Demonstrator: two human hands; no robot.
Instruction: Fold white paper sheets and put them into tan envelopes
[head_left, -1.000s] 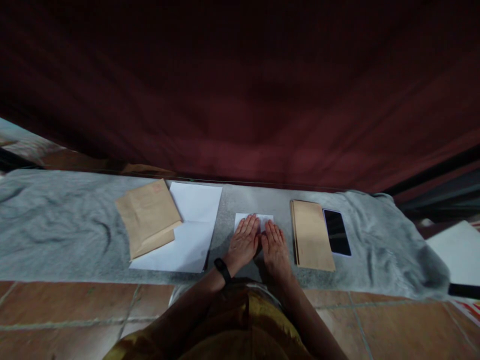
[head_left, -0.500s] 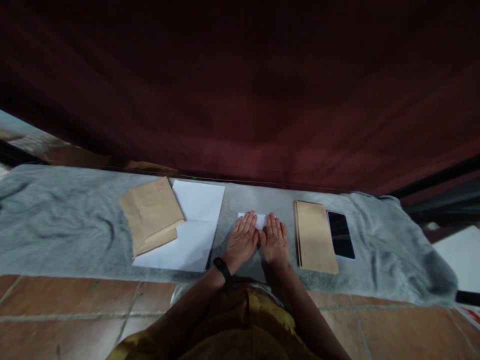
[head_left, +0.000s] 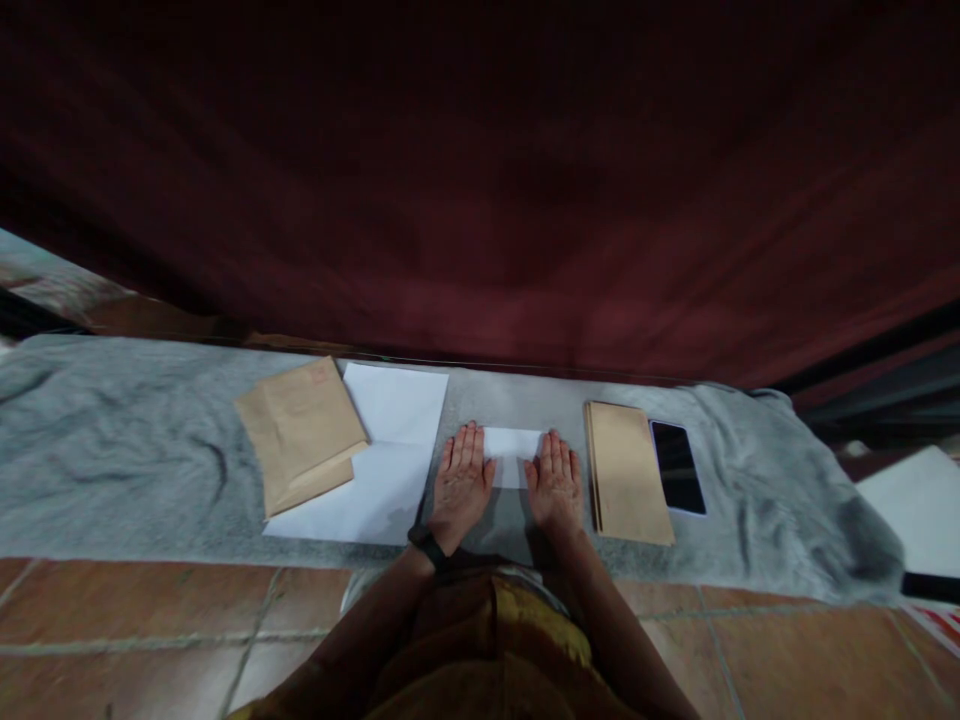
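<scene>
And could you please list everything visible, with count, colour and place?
Small paper: one, white, centre.
Large paper: at least one, white, left of small paper.
Left envelopes: at least two, brown, on large paper.
Right envelopes: at least two, brown, right of small paper.
Phone: one, black, lilac-edged, beside right envelopes.
Cloth: one, grey, under these.
Curtain: one, dark red, beyond cloth.
Floor tiles: several, terracotta, below cloth.
Flat object: one, white, right edge.
Wristband: one, black, left wrist.
Garment: one, mustard-brown, bottom centre.
Left hand and right hand: two, bare, at either end of small paper.
</scene>
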